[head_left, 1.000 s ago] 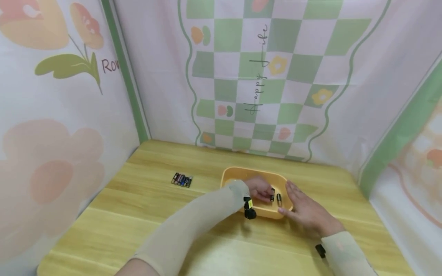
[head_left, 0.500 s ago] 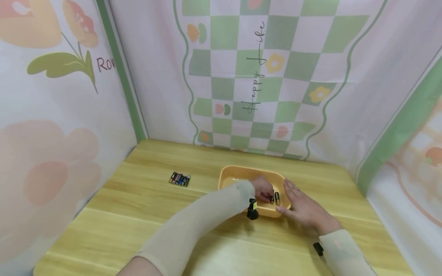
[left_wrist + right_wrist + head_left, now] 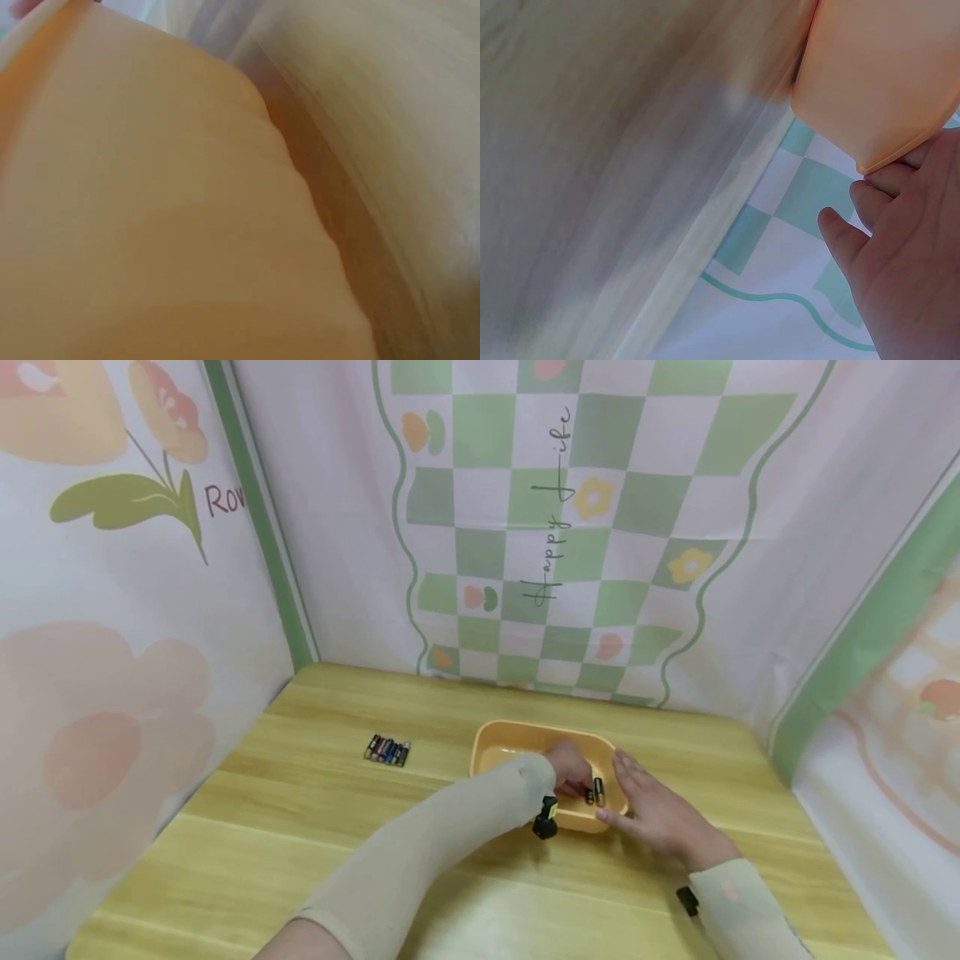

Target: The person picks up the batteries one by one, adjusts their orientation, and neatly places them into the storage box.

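Note:
In the head view my left hand (image 3: 570,768) reaches into an orange plastic bin (image 3: 491,735), its fingers bent around a small battery (image 3: 589,797) near the floor of the bin. Beside that one lies another dark battery (image 3: 598,791) with a coppery end. Part of the left hand is hidden behind its own wrist and sleeve. My right hand (image 3: 660,810) holds the bin's right corner, thumb over the rim and fingers along the outer wall. The right wrist view shows the right hand's fingers (image 3: 889,180) against the bin's rim. Only the bin's outer wall (image 3: 165,187) fills the left wrist view.
A row of several batteries (image 3: 387,750) lies side by side on the wooden table (image 3: 300,827), left of the bin. Patterned fabric (image 3: 517,635) hangs behind the table and on both sides. Each wrist carries a small black camera (image 3: 546,818).
My left hand has shifted slightly right and toward the near wall inside the bin, and its battery shows less now. The right hand keeps its place at the bin while the view turns slightly.

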`<state>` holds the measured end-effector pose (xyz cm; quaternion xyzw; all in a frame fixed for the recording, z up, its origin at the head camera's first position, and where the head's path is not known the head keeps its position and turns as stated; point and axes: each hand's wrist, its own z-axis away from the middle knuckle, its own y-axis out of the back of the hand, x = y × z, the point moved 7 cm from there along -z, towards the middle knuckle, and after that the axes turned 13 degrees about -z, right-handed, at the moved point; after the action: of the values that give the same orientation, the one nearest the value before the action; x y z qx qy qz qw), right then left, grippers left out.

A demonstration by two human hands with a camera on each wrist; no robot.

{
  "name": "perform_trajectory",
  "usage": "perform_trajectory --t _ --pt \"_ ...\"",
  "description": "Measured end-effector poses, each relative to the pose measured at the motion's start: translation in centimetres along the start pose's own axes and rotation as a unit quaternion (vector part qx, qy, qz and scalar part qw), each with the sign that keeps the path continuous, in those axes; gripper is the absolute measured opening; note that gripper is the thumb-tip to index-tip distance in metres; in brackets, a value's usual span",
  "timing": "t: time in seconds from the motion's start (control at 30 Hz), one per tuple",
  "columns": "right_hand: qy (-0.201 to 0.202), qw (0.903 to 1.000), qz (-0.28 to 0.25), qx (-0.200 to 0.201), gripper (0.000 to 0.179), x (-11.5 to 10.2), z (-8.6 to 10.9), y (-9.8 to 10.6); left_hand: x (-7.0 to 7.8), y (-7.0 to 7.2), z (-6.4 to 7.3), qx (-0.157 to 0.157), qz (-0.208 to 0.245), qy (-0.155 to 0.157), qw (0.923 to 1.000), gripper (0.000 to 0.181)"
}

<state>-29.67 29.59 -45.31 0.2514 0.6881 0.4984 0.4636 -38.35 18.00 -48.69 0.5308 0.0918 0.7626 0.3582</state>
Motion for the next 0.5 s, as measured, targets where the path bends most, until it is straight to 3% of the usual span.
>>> perform_trajectory --t 0.3,0.5 --pt "0.002 1.0000 0.000 0.008 0.092 0.0 0.2 0.0 -0.1 -0.4 -1.1 0.010 -0.048 -0.010 0.9988 0.014" --pt "0.002 1.0000 -0.003 0.007 0.093 -0.1 0.2 0.1 -0.5 -0.1 -1.1 -0.002 -0.027 -0.023 0.9994 0.014"
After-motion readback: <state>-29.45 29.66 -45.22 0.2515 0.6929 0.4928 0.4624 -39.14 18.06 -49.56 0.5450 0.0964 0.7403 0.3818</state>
